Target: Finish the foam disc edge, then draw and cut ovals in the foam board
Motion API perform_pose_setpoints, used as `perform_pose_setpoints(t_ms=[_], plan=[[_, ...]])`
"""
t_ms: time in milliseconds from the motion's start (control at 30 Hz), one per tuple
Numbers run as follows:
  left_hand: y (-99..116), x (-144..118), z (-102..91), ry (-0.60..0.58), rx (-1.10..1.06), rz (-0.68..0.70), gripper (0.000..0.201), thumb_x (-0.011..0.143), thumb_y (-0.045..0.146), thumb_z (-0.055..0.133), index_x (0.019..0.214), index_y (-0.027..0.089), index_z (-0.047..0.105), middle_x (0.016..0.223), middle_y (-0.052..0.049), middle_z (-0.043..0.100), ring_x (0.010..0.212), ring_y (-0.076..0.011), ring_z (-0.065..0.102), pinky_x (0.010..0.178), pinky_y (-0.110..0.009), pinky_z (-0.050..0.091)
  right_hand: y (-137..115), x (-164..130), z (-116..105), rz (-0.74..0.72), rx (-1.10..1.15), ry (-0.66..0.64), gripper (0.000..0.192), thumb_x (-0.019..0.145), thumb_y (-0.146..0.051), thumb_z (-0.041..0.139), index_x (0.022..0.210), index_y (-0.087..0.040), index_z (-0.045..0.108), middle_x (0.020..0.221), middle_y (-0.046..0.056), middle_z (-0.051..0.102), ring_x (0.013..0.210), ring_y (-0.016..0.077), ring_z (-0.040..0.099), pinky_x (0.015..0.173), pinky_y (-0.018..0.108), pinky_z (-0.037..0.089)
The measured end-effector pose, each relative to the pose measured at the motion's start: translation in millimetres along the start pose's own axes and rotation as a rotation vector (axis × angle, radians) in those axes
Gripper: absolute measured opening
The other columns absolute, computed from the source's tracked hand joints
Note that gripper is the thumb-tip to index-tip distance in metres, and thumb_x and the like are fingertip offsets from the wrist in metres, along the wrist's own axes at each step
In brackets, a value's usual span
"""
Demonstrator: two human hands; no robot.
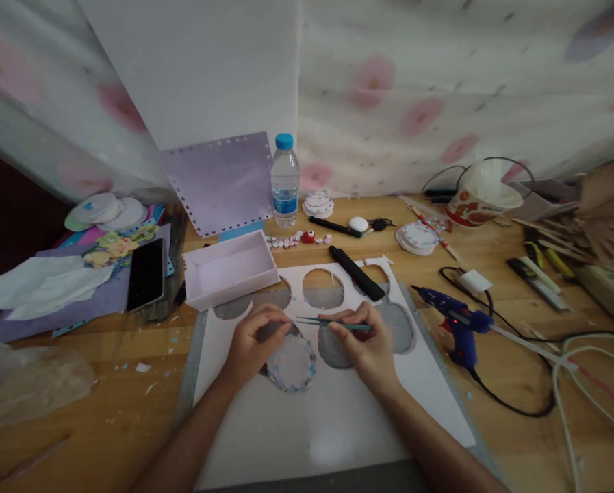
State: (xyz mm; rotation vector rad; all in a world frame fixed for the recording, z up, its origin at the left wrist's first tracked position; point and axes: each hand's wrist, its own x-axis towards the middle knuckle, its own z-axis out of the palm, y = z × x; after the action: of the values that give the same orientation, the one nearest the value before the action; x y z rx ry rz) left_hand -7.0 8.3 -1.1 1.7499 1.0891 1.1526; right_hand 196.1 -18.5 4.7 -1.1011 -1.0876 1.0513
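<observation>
Paper disc between both hands

Both hands low, close together — left hand curled, right hand pinching.

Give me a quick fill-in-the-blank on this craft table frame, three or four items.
1. The right hand holds a pair of ____ pointing toward the left hand.
2. The water bottle has a ____ cap.
3. The blue glue gun lies to the ____ of the white sheet.
4. The phone lies screen-up to the ____ of the white box.

Missing words: tweezers; blue; right; left
</observation>
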Motion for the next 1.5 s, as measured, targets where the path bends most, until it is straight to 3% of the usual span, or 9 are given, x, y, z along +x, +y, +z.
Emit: perform_pose_setpoints(t_ms=[400,733,867,967,1133,1233,1333,1433,1500], plan=[[2.2,0.5,-2.7,-0.027,0.041,0.018,0.008,0.085,0.018,0.062,0.083,0.021,0.069,0.084,-0.004,0.066,0.083,-0.0171,0.062,0.085,-0.035,0.045,-2.5,-2.4,2.1,0.003,-0.029,0.028,0.030,0.079,-0.033,0.073,0.073,-0.025,0.044,0.077,0.005,0.075,0.082,0.0253,0.074,0.070,0.036,0.057],[11.4,0.0,0.9,-0.255,-0.074,-0.018,0.017,0.088,0.023,0.058,0.079,0.017,0.072,0.079,-0.007,0.066,0.074,-0.0172,0.063,0.067,-0.029,0.050,-8.3,6.4,-6.2,0.042,0.038,0.146,0.035,0.074,-0.035,0.077,0.070,-0.024,0.045,0.076,0.004,0.075,0.075,0.0225,0.074,0.066,0.033,0.058],[15.4,-0.3,-0.5,-0.108,-0.050,-0.051,0.015,0.088,0.025,0.059,0.089,0.019,0.072,0.095,-0.008,0.066,0.094,-0.0195,0.061,0.084,-0.031,0.047,-8.7,3.9,-5.2,-0.044,-0.008,0.170,0.032,0.078,-0.030,0.074,0.071,-0.023,0.043,0.075,0.003,0.075,0.077,0.0222,0.074,0.064,0.031,0.057],[29.7,0.8,-1.0,0.003,-0.095,-0.123,0.018,0.089,0.029,0.058,0.087,0.019,0.073,0.094,-0.007,0.065,0.096,-0.0195,0.059,0.087,-0.030,0.045,-15.7,1.4,-1.3,-0.337,-0.170,0.171,0.026,0.081,-0.019,0.069,0.074,-0.024,0.045,0.081,0.004,0.076,0.079,0.0220,0.074,0.062,0.030,0.055],[67.2,-0.6,7.1,-0.016,-0.273,-0.320,0.031,0.089,0.042,0.058,0.076,0.017,0.071,0.082,-0.005,0.066,0.080,-0.0175,0.058,0.074,-0.026,0.045,-34.1,1.6,10.0,-0.961,-0.737,-0.076,0.018,0.085,-0.009,0.062,0.078,-0.024,0.053,0.091,0.003,0.078,0.057,0.0136,0.067,0.052,0.029,0.045],[77.6,-4.3,11.5,0.062,-0.355,-0.432,0.036,0.087,0.046,0.060,0.066,0.016,0.065,0.068,0.000,0.058,0.067,-0.0130,0.051,0.064,-0.023,0.041,-39.0,0.9,17.5,-1.221,-0.861,-0.169,0.020,0.086,-0.007,0.059,0.075,-0.022,0.052,0.097,0.006,0.077,0.058,0.0122,0.064,0.052,0.029,0.042],[76.3,-7.7,10.1,0.124,-0.409,-0.454,0.034,0.085,0.045,0.063,0.067,0.016,0.065,0.066,0.001,0.054,0.066,-0.0120,0.047,0.063,-0.022,0.038,-43.4,0.0,23.1,-1.234,-0.912,-0.228,0.018,0.086,-0.010,0.062,0.075,-0.021,0.052,0.103,0.006,0.076,0.065,0.0126,0.064,0.056,0.028,0.044],[72.6,-10.6,3.2,0.146,-0.386,-0.408,0.032,0.084,0.044,0.064,0.068,0.016,0.066,0.068,0.001,0.054,0.069,-0.0130,0.048,0.065,-0.023,0.039,-53.2,1.6,21.3,-1.096,-0.888,-0.416,0.010,0.087,-0.027,0.063,0.086,-0.020,0.055,0.115,0.008,0.071,0.078,0.0167,0.065,0.064,0.031,0.049],[72.0,-12.3,-4.3,0.161,-0.338,-0.379,0.032,0.084,0.044,0.063,0.069,0.016,0.066,0.069,0.000,0.055,0.070,-0.0141,0.050,0.066,-0.024,0.039,-59.8,3.1,11.7,-1.006,-0.839,-0.538,0.022,0.087,-0.038,0.059,0.097,-0.019,0.056,0.121,0.012,0.067,0.089,0.0207,0.065,0.071,0.034,0.051]])
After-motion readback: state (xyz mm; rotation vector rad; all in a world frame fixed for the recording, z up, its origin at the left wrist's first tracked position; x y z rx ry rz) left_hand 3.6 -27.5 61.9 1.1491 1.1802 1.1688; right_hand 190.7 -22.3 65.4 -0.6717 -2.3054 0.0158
